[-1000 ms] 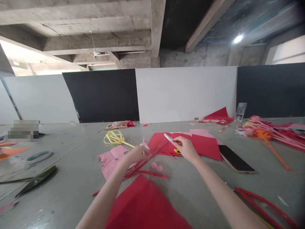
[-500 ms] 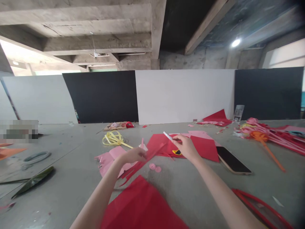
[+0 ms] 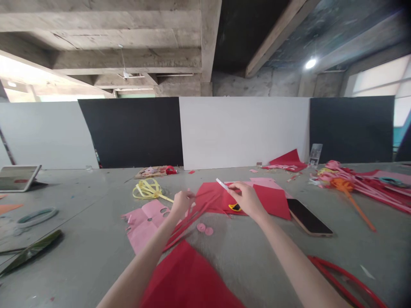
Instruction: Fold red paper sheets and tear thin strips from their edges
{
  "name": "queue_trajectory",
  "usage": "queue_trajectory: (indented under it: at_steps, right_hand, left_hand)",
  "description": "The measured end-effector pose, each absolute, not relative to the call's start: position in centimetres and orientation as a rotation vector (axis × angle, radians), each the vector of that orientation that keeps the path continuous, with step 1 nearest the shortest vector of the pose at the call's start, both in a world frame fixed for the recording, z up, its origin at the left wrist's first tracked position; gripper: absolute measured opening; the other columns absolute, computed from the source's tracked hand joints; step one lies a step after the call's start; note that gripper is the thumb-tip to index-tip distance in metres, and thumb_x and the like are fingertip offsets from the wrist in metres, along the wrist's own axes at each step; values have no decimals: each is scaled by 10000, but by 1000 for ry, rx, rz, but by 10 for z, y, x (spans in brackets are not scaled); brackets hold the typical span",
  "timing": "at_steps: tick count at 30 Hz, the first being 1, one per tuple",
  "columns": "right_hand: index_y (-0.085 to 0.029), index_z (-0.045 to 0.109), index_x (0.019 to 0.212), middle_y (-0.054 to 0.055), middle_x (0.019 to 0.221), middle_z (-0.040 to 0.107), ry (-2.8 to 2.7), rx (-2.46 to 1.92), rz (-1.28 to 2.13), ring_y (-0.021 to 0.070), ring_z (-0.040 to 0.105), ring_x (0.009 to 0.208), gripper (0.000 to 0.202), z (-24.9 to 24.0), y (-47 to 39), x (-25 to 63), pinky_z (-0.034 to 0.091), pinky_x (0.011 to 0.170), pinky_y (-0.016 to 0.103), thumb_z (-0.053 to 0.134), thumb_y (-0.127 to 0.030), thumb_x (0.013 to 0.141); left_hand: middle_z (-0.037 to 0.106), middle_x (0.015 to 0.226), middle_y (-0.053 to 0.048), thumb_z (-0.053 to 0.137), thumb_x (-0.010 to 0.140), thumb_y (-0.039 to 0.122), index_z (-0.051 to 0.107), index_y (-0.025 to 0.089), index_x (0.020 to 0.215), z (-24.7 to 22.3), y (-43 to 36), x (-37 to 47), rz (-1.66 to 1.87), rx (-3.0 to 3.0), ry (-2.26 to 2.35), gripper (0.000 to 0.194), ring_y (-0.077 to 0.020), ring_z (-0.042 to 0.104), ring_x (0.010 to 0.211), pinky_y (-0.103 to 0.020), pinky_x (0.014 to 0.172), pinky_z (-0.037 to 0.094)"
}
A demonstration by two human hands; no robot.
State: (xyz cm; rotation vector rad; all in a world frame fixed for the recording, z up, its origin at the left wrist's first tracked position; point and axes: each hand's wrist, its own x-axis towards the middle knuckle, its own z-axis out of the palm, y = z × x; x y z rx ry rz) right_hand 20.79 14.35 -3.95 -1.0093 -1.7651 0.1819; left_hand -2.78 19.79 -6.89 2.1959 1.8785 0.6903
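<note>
My left hand [image 3: 183,202] is closed at the end of a thin red paper strip [image 3: 203,194], above the torn pink paper [image 3: 144,222]. Between the fingers of my right hand [image 3: 245,196] is a small white stick-like object [image 3: 222,185], held over the red paper sheets [image 3: 271,201]. Just below that hand lies a yellow and black item [image 3: 235,207], partly covered. More red strips [image 3: 189,222] run diagonally between the hands. Two small pink paper discs [image 3: 204,229] rest on the table near them. A large red sheet [image 3: 192,278] lies closest to me.
A phone [image 3: 311,217] lies right of the red sheets. Yellow looped strips [image 3: 148,189] are at the back left. Pink strips and an orange flower-like piece [image 3: 342,185] sit far right, a red-rimmed item [image 3: 346,278] front right, a tablet [image 3: 19,177] far left.
My left hand has lifted slightly and pulled in, with a thin strip now stretching right from its fingers. My right hand still holds the white object. The view has shifted slightly to the right.
</note>
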Motion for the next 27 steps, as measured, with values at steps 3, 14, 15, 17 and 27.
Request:
queue_trajectory:
  at_steps: [3,14,15,17,27]
  right_hand:
    - [-180,608,764,36,775,620,-1743,-1012,174,148,582,713,110,-37,143,212,471,660,268,498,-186,758]
    - [-166,607,761,33,771,613,-1777,-1008,168,134,573,700,93,-36,143,212,461,647,249,521,-131,754]
    - [-166,606,752,29,765,610,-1797,-1005,171,131,571,694,90,-36,142,210,456,647,246,525,-125,753]
    - [-168,606,739,21,758,608,-1851,-993,180,125,566,684,88,-40,141,203,447,646,240,536,-116,749]
    - [-189,655,670,15,767,633,-2204,-1046,222,143,576,734,166,-89,135,149,407,674,223,547,-72,716]
  left_hand:
    - [518,1085,-60,501,852,283,518,153,1065,-59,217,-18,638,2206,1829,250,-210,544,888,-368,725,467]
    - [516,1080,-64,498,855,286,503,148,1080,-78,211,-8,500,2261,1826,264,-214,541,901,-388,742,460]
    - [516,1080,-64,498,856,287,503,147,1079,-78,206,-13,488,2271,1818,263,-214,541,900,-389,742,460]
    - [515,1083,-69,495,858,281,499,149,1084,-80,193,-25,469,2290,1796,261,-207,542,898,-389,742,461]
    - [530,1058,-65,490,861,276,517,152,1052,-103,142,-37,587,2323,1620,229,-193,548,878,-378,739,462]
